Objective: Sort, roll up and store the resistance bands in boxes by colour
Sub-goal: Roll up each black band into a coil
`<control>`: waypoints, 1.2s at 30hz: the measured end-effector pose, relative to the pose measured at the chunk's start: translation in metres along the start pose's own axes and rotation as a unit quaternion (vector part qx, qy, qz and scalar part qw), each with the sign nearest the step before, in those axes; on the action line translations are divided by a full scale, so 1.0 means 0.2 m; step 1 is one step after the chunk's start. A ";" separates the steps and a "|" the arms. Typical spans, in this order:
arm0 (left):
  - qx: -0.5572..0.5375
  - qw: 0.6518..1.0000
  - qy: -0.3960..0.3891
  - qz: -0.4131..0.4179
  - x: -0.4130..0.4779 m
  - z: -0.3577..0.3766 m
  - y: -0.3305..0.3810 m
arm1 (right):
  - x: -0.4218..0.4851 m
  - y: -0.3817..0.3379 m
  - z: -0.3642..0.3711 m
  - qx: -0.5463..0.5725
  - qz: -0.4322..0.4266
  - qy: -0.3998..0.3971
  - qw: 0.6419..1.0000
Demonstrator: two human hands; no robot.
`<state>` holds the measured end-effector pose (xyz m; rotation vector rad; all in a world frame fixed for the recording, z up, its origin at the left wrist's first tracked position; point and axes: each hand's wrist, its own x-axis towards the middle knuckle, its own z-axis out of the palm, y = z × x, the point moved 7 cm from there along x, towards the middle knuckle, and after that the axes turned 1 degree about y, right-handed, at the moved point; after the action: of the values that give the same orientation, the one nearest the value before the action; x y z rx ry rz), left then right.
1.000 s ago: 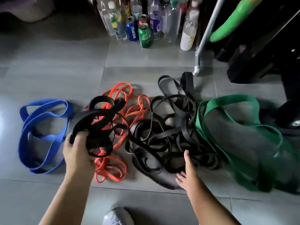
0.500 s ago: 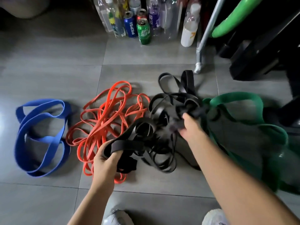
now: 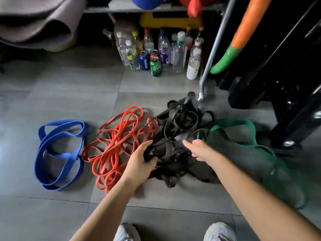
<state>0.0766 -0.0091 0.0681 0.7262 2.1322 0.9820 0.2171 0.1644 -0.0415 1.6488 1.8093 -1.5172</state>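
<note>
Lying at the floor's (image 3: 69,94) left, blue bands (image 3: 59,153) sit beside orange bands (image 3: 118,143). The left hand (image 3: 140,160) curls its fingers (image 3: 145,146) round strands of the black bands (image 3: 180,129) heaped mid-floor. The right hand (image 3: 199,150) hovers over that heap with fingers (image 3: 188,144) straight and spread, and the green bands (image 3: 243,129) lie rightmost.

Grey floor (image 3: 60,87) tiles run throughout. At the far side, clear bottles (image 3: 163,47) stand bunched under a shelf (image 3: 139,9). A blue Pepsi can (image 3: 144,60), a red can (image 3: 153,53) and a green can (image 3: 155,66) stand at their front. A white bottle (image 3: 192,68) stands at the bunch's right edge. Right of it a metal pole (image 3: 213,47) leans beside an orange-and-green tube (image 3: 238,37). A black frame (image 3: 286,101), perhaps gym gear, fills the right. A rolled mat (image 3: 34,23) lies top left. Two pale shoes (image 3: 126,232) show at the bottom edge.
</note>
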 end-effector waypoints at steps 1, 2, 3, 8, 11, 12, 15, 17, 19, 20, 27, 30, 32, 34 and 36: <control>0.030 0.999 0.001 0.023 -0.02 -0.02 0.08 | -0.09 -0.08 -0.03 -0.032 -0.050 -0.001 0.998; 0.061 0.997 0.003 0.046 -0.05 -0.04 0.16 | -0.20 -0.18 -0.07 -0.067 -0.105 0.000 0.992; 0.094 0.993 0.003 0.071 -0.08 -0.06 0.24 | -0.32 -0.28 -0.11 -0.099 -0.156 -0.002 0.983; 0.216 0.956 -0.079 0.179 -0.32 -0.13 0.66 | -0.91 -0.57 -0.17 -0.249 -0.331 -0.048 0.909; 0.217 0.947 -0.087 0.221 -0.50 -0.23 0.88 | -1.17 -0.63 -0.25 -0.197 -0.399 0.006 0.895; 0.222 0.946 -0.068 0.225 -0.55 -0.27 0.93 | -1.25 -0.64 -0.29 -0.163 -0.410 0.018 0.897; 0.269 0.936 -0.039 0.224 -0.68 -0.37 0.99 | -1.46 -0.64 -0.41 -0.053 -0.428 0.042 0.901; 0.241 0.943 -0.044 0.223 -0.76 -0.37 1.00 | -1.58 -0.62 -0.41 -0.030 -0.433 0.035 0.900; 0.136 0.965 -0.041 0.219 -0.81 -0.38 0.99 | -1.65 -0.58 -0.38 -0.028 -0.436 0.030 0.899; 0.069 0.975 -0.040 0.208 -0.83 -0.39 0.98 | -1.68 -0.56 -0.36 -0.022 -0.440 0.021 0.898; -0.121 0.963 -0.061 0.231 -0.93 -0.43 1.10 | -1.86 -0.56 -0.38 -0.008 -0.475 0.062 0.878; -0.201 0.950 -0.069 0.230 -0.96 -0.43 1.15 | -1.93 -0.57 -0.42 0.020 -0.485 0.074 0.871; -0.256 0.937 -0.085 0.220 -0.99 -0.43 1.15 | -1.94 -0.56 -0.43 0.030 -0.485 0.056 0.872; -0.289 0.931 -0.090 0.202 -1.01 -0.43 1.15 | -1.94 -0.54 -0.44 0.058 -0.469 0.043 0.880; -0.243 0.948 -0.063 0.194 -1.01 -0.44 1.14 | -1.96 -0.53 -0.47 0.069 -0.458 0.064 0.884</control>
<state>0.1806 -0.0614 0.3630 0.9380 1.5658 1.5518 0.2938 0.0357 0.3461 0.9398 2.8376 -1.9141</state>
